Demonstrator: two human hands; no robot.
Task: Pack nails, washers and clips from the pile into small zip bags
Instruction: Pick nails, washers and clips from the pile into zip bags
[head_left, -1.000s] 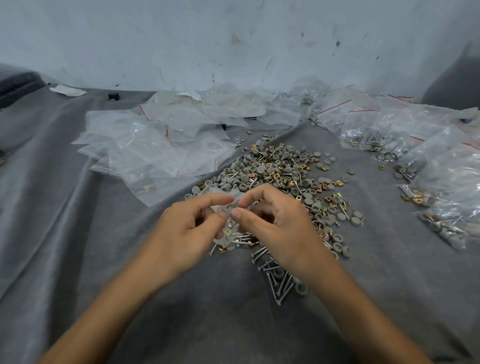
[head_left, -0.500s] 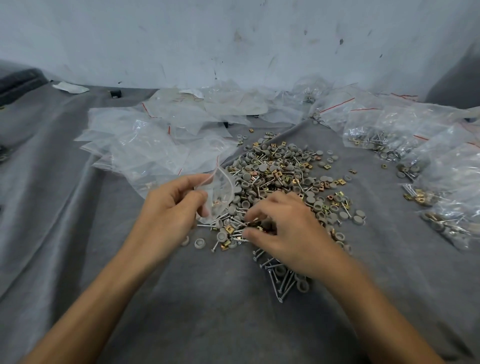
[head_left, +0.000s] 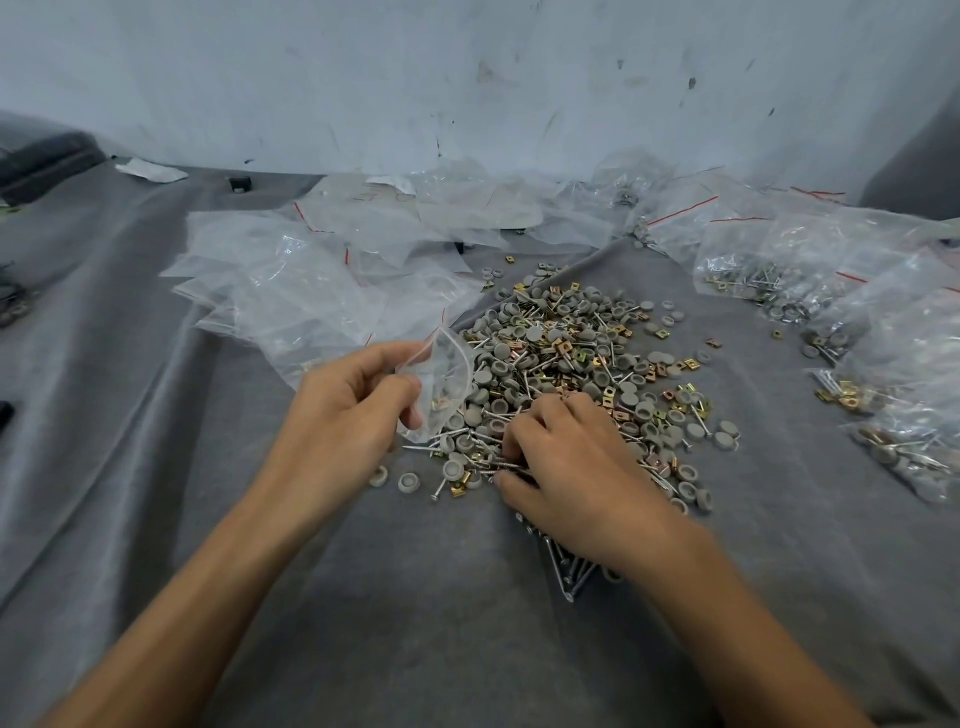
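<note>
Pinched a small zip bag (head_left: 448, 376) in the left hand (head_left: 340, 423), mouth open, just left of the pile (head_left: 571, 358). Dug the right hand (head_left: 576, 470), fingers curled, into the pile's near edge among nails (head_left: 569, 579); could not tell whether anything was gripped. Had filled bags (head_left: 769, 275) lying far right.

One view here, worn on the head, looking forward and steeply down over the cloth (head_left: 156, 467). It's close in: both forearms come up from the bottom corners, left hand (head_left: 343, 415) and right hand (head_left: 576, 467) right under the lens. The bag (head_left: 447, 379) sits almost dead centre, the pile (head_left: 571, 353) just right of it. Wide angle, so the wall (head_left: 467, 78) fills the top and the cloth runs off both sides. The right edge looks bowed, probably lens stretch.
</note>
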